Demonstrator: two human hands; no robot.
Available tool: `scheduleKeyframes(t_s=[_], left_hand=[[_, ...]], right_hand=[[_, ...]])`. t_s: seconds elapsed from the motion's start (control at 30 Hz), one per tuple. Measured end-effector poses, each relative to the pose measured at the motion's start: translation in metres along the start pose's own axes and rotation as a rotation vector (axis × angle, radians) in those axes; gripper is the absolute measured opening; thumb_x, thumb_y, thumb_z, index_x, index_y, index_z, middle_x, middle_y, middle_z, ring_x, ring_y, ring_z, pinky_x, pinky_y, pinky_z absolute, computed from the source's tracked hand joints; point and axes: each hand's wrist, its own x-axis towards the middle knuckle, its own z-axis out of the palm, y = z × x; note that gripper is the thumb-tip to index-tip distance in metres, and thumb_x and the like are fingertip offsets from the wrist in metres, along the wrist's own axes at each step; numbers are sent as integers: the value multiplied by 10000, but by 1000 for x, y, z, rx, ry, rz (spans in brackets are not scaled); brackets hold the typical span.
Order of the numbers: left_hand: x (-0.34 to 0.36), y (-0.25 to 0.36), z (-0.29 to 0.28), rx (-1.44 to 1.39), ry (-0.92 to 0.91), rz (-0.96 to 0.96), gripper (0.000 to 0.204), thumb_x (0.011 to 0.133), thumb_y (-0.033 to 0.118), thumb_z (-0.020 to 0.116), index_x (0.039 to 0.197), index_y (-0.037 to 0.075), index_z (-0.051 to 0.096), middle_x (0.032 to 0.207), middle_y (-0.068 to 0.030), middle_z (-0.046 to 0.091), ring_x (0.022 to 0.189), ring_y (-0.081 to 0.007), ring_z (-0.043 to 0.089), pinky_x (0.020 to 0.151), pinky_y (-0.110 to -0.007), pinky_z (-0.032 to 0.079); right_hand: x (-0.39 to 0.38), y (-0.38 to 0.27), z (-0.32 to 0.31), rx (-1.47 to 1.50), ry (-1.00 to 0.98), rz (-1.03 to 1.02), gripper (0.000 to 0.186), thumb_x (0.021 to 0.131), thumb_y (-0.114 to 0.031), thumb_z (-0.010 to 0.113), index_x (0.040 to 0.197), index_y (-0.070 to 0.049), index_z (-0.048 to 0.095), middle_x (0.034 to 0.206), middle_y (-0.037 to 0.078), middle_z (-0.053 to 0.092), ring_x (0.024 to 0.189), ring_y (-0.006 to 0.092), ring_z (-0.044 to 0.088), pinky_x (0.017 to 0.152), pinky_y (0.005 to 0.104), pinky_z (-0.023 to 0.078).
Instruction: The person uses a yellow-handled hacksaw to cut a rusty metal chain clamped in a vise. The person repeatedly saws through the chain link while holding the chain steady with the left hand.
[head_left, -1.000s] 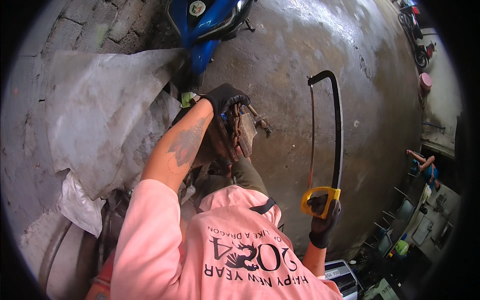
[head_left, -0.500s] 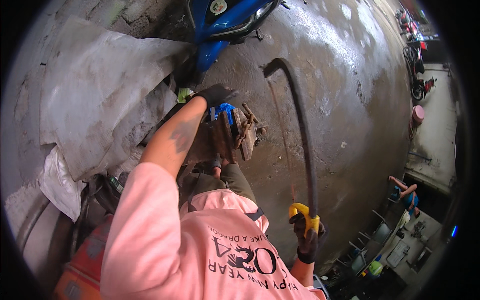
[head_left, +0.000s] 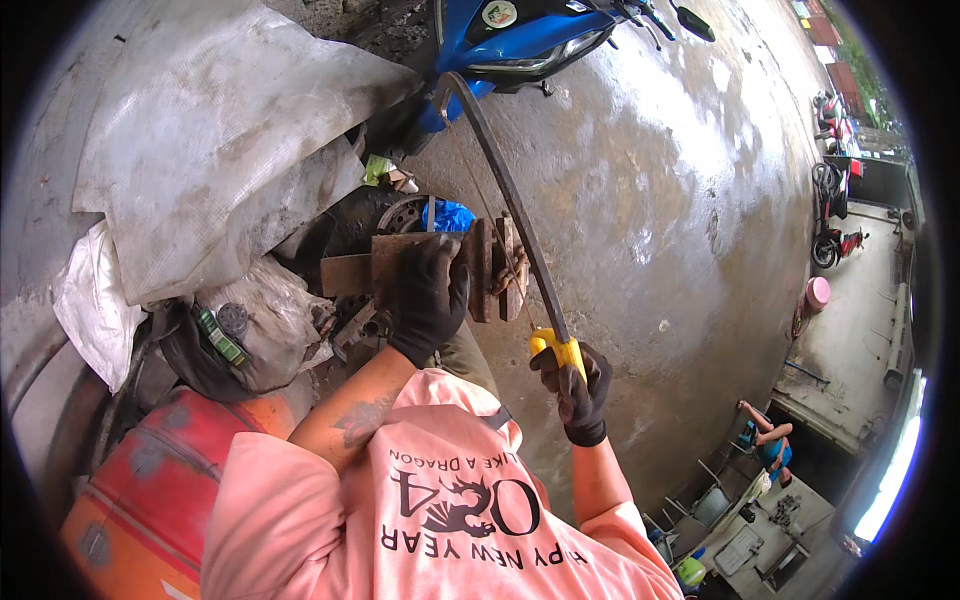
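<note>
Nearest is the wearer's pale-pink short-sleeved shirt with dark printing (head_left: pixel 450 510), a tattooed left forearm (head_left: pixel 362 415) reaching out from it. The right hand, in a black glove (head_left: pixel 575 392), has its fingers closed around the yellow handle (head_left: pixel 562 352) of a long, dark-framed hacksaw (head_left: pixel 515 215). The saw slants up and to the left, away from the body, its thin brownish blade (head_left: pixel 476 190) on the frame's left side.

The left hand, also black-gloved (head_left: pixel 430 300), lies on the flat body of a rusty brown metal bench vise (head_left: pixel 480 275), its fingers bent — whether they grip it, I cannot tell. At the vise's right end hangs a rusty link chain (head_left: pixel 516 268). The blade crosses just beside that end; contact between them cannot be made out. Behind the vise sits a crumpled bright-blue plastic bundle (head_left: pixel 447 216).

To the left are a scuffed red-and-orange casing (head_left: pixel 150 480), a dirty translucent plastic bag (head_left: pixel 265 315) and a broad, stained grey sheet (head_left: pixel 220 150). Beyond the saw's tip stands a blue motorbike (head_left: pixel 525 45) on wet concrete floor (head_left: pixel 670 240). Farther right — a person in blue (head_left: pixel 775 452), a round pink tub (head_left: pixel 818 292) and parked motorbikes (head_left: pixel 828 200).
</note>
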Motion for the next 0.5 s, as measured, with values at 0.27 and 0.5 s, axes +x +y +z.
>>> scheduleKeyframes(t_s=[0.27,0.5], left_hand=[[-5,-8,1,21,-39,16,398,931,158,678,1297,6,645,1295,-225,641,1243,-423,592,1126,-518,447],[-14,-11,8,70,-23,33,414,937,167,668,1314,0,637,1309,-227,637,1268,-424,579,1172,-527,409]], right_hand=[[26,-5,-1,-59,-6,9,395,1024,-259,592,1204,92,584,835,129,668,638,132,538,592,299,449],[38,-16,-4,-150,-28,21,386,977,-266,590,937,108,676,688,63,628,565,113,533,541,289,435]])
